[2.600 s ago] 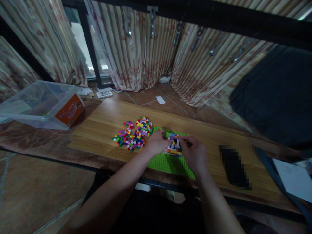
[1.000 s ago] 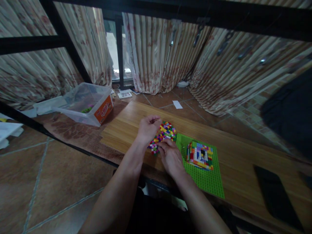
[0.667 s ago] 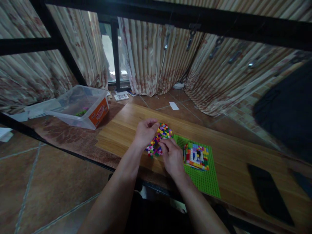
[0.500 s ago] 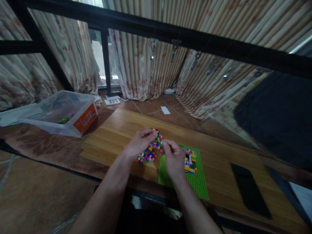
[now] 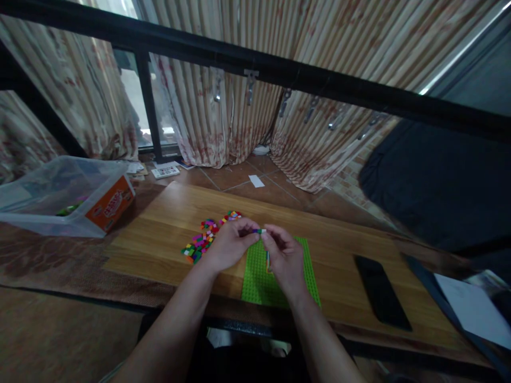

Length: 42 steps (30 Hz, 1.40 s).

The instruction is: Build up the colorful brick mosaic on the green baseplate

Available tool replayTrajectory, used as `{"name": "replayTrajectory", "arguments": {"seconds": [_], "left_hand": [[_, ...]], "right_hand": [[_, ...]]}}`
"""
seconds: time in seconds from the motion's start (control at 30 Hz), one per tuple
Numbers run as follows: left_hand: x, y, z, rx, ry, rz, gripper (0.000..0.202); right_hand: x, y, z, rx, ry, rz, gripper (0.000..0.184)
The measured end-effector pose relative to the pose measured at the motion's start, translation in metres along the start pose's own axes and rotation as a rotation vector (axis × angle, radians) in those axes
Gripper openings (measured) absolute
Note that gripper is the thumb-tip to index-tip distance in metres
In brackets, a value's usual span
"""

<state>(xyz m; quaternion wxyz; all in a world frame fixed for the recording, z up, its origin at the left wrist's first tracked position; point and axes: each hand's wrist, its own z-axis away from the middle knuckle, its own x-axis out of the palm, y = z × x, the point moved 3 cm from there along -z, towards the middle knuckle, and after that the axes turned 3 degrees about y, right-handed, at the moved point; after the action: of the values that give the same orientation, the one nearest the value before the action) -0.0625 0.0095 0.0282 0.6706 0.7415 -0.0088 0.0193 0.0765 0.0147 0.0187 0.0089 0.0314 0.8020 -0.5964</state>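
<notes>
My left hand (image 5: 227, 246) and my right hand (image 5: 284, 257) meet above the wooden board, fingertips pinched on a small brick piece (image 5: 259, 231) between them. Under my right hand lies a green baseplate (image 5: 255, 279); the many-coloured brick build on it is almost wholly hidden by that hand. A pile of small coloured bricks (image 5: 203, 240) lies on the board just left of my left hand.
A clear plastic tub with an orange label (image 5: 75, 197) stands at the left on a brown mat. A black phone (image 5: 379, 292) lies on the board (image 5: 159, 234) to the right, with papers (image 5: 475, 308) beyond it. Curtains and a black rail stand behind.
Both hands left the brick pile, rose and came together over the baseplate with a small piece pinched between them. The view swung back to the right.
</notes>
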Motion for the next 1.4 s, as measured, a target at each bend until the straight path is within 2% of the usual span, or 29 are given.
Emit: {"name": "replayTrajectory", "arguments": {"seconds": [0.13,0.3,0.4,0.53,0.63,0.7,0.87,1.03,1.17,1.4], "left_hand": [[0.004,0.004,0.002,0.016,-0.062,-0.052,0.005],[0.009,0.006,0.003,-0.036,-0.124,-0.015,0.007],[0.009,0.002,0.000,-0.057,-0.044,0.014,0.009],[0.006,-0.008,-0.004,-0.114,0.041,0.010,0.009],[0.004,-0.012,-0.006,-0.135,0.077,-0.012,0.008],[0.004,-0.014,-0.006,-0.134,0.082,-0.029,0.008],[0.007,-0.015,-0.008,-0.127,0.090,-0.051,0.008],[0.010,-0.016,-0.010,-0.104,0.074,-0.087,0.008],[0.012,-0.017,-0.011,-0.097,0.075,-0.103,0.008],[0.013,-0.017,-0.012,-0.090,0.078,-0.105,0.007]], "right_hand": [[-0.009,0.000,0.000,0.063,-0.058,-0.011,0.015],[-0.017,0.003,0.001,0.210,-0.102,-0.205,0.018],[-0.027,0.000,-0.004,0.212,-0.038,-0.330,0.016],[-0.049,-0.001,-0.011,0.210,0.055,-0.334,0.017],[-0.067,0.000,-0.014,0.159,0.093,-0.214,0.024],[-0.076,0.002,-0.014,0.115,0.087,-0.051,0.027],[-0.087,0.002,-0.008,0.041,-0.018,0.345,0.031],[-0.091,0.006,-0.004,-0.001,-0.109,0.523,0.026],[-0.096,0.018,-0.005,-0.050,-0.095,0.445,0.024],[-0.091,0.045,0.004,0.122,-0.076,0.129,0.020]]}}
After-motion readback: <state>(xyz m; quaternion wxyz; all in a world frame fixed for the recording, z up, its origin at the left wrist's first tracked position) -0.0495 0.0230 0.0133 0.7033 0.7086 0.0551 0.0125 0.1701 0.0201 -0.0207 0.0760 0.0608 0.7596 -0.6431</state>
